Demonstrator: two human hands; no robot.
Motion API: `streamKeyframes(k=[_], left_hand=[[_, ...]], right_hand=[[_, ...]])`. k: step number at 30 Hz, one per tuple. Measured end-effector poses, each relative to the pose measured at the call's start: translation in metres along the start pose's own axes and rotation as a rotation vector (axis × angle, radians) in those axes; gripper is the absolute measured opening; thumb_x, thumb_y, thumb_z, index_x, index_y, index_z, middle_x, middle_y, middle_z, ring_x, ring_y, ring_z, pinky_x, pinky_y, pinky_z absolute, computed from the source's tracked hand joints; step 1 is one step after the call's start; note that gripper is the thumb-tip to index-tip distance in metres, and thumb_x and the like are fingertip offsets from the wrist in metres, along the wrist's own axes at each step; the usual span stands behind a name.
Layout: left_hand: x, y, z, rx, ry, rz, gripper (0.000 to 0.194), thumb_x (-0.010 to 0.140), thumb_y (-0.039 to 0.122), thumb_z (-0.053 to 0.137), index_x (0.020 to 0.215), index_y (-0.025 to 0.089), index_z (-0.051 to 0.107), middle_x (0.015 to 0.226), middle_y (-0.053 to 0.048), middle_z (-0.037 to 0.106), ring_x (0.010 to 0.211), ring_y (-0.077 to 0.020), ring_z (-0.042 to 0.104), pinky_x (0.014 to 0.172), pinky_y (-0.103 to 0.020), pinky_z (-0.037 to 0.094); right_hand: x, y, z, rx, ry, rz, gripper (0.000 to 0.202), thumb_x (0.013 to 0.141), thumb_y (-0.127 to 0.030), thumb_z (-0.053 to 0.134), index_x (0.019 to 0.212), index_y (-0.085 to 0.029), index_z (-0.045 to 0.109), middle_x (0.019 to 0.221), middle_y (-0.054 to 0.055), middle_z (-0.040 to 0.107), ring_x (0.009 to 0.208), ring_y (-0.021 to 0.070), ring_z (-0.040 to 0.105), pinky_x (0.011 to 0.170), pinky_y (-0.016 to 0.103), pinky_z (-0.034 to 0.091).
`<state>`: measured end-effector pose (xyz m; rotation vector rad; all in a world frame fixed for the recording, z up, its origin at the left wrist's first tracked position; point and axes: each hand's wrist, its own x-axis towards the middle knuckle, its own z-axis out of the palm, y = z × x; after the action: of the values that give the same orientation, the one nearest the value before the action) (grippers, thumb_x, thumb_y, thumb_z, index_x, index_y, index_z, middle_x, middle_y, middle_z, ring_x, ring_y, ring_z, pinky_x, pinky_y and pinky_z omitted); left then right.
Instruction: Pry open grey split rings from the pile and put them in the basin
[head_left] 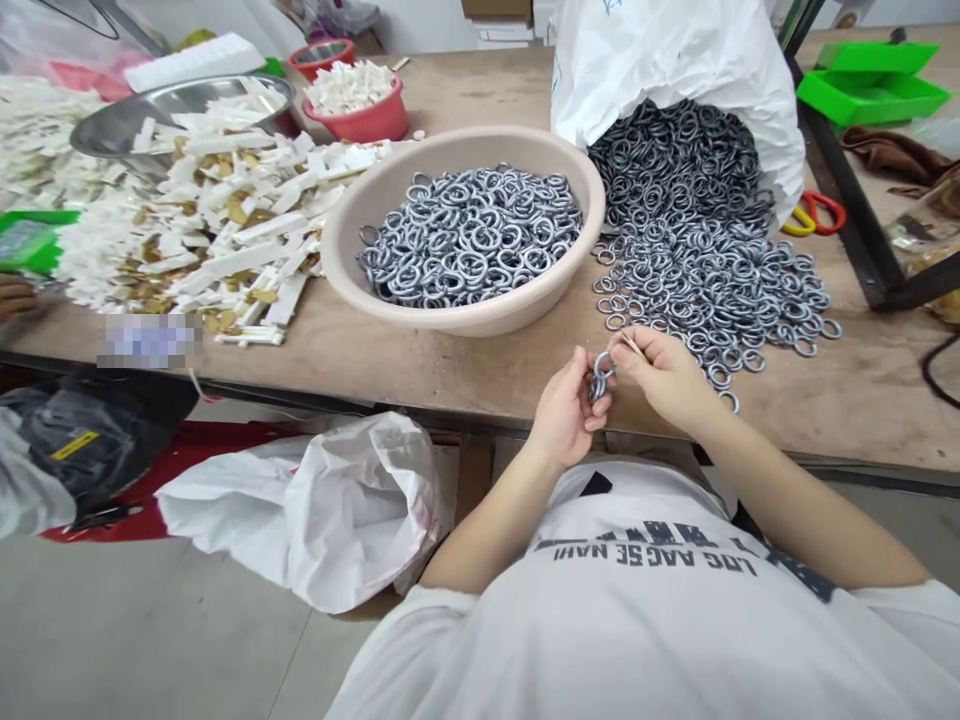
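Several grey rings (598, 384) are held in my left hand (568, 408), whose fingers are curled round them over the table's front edge. My right hand (660, 372) pinches a thin light-coloured stick (634, 347) and touches one of the rings at its fingertips. Just behind my hands, a loose pile of grey rings (720, 290) spreads over the table from the mouth of a white sack (675, 50). To the left of the pile stands a wide beige basin (465, 318) with many of the same rings in it.
White and brown pieces (232, 220) are heaped at the left, by a metal bowl (112, 115) and a red bowl (367, 118). Right of the sack are scissors (817, 213), a dark metal frame (847, 220) and green trays (874, 95). A white bag (322, 500) hangs below the table's edge.
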<state>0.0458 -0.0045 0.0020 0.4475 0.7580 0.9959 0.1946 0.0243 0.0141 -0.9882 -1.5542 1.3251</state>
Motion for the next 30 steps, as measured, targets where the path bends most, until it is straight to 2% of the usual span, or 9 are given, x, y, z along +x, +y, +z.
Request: streamKeyframes(k=[3,6,10,13,16,20,23,26,30], left_hand=[[0.001,-0.008,0.004,0.111,-0.03,0.002,0.058,0.078,0.069,0.068,0.097,0.017,0.05,0.082,-0.001,0.051,0.049,-0.0034,0.038,0.035,-0.011,0.02],[0.0,-0.01,0.003,0.132,-0.067,0.019,0.055,0.077,0.063,0.074,0.089,0.016,0.046,0.076,0.001,0.046,0.048,-0.0016,0.033,0.037,-0.01,0.021],[0.001,-0.01,0.002,0.095,-0.045,0.094,0.055,0.075,0.056,0.079,0.081,0.015,0.042,0.07,0.003,0.041,0.046,-0.0002,0.028,0.039,-0.01,0.022],[0.001,-0.013,0.004,0.105,-0.018,0.101,0.058,0.073,0.061,0.079,0.084,0.015,0.045,0.064,0.004,0.039,0.044,-0.0015,0.028,0.038,-0.012,0.023],[0.0,-0.019,0.006,0.122,0.013,0.103,0.059,0.076,0.069,0.071,0.088,0.016,0.048,0.063,0.004,0.038,0.045,-0.0025,0.029,0.039,-0.012,0.023],[-0.001,-0.021,0.006,0.2,-0.053,0.221,0.059,0.085,0.068,0.059,0.071,0.013,0.043,0.058,0.002,0.034,0.046,-0.0032,0.029,0.042,-0.014,0.025],[-0.002,-0.018,0.006,0.209,-0.083,0.255,0.063,0.087,0.069,0.054,0.063,0.013,0.038,0.054,0.002,0.031,0.045,-0.0037,0.029,0.042,-0.016,0.024],[-0.002,-0.016,0.006,0.144,-0.051,0.233,0.064,0.083,0.069,0.061,0.064,0.014,0.037,0.052,0.003,0.03,0.044,-0.0037,0.027,0.042,-0.016,0.024],[-0.004,-0.016,0.008,0.125,-0.041,0.229,0.064,0.081,0.068,0.066,0.065,0.014,0.037,0.053,0.004,0.03,0.044,-0.0035,0.028,0.043,-0.016,0.025]], right_hand=[[-0.009,0.016,0.002,-0.094,0.06,-0.007,0.027,0.096,-0.041,0.059,0.093,-0.015,0.061,0.075,0.002,0.058,0.067,0.0129,0.055,0.068,0.029,0.044],[-0.011,0.024,-0.001,-0.218,0.129,-0.088,0.021,0.096,-0.036,0.06,0.094,-0.016,0.066,0.085,0.004,0.062,0.081,0.015,0.058,0.078,0.03,0.045],[-0.015,0.018,-0.004,-0.215,0.1,-0.169,0.022,0.096,-0.037,0.061,0.102,-0.017,0.069,0.096,0.005,0.064,0.093,0.016,0.059,0.087,0.031,0.044],[-0.018,0.012,-0.001,-0.208,0.111,-0.205,0.023,0.093,-0.036,0.067,0.106,-0.018,0.068,0.098,0.005,0.063,0.095,0.0159,0.059,0.087,0.031,0.044],[-0.017,0.012,0.002,-0.16,0.102,-0.19,0.023,0.092,-0.036,0.067,0.106,-0.018,0.066,0.097,0.004,0.062,0.09,0.0146,0.059,0.083,0.03,0.045],[-0.014,0.008,-0.001,-0.034,0.035,-0.085,0.028,0.096,-0.043,0.06,0.096,-0.016,0.061,0.083,0.002,0.06,0.074,0.0124,0.056,0.072,0.028,0.044],[-0.019,-0.003,-0.007,-0.31,0.018,-0.171,0.034,0.102,-0.045,0.049,0.087,-0.015,0.058,0.078,0.002,0.056,0.073,0.0126,0.051,0.07,0.028,0.039],[-0.03,-0.015,-0.008,-0.693,-0.037,-0.302,0.035,0.1,-0.043,0.052,0.079,-0.015,0.052,0.075,0.001,0.05,0.068,0.0118,0.043,0.063,0.029,0.029],[-0.038,-0.021,-0.007,-0.862,-0.05,-0.369,0.036,0.1,-0.043,0.052,0.078,-0.015,0.048,0.077,0.001,0.05,0.065,0.0113,0.04,0.061,0.03,0.025]])
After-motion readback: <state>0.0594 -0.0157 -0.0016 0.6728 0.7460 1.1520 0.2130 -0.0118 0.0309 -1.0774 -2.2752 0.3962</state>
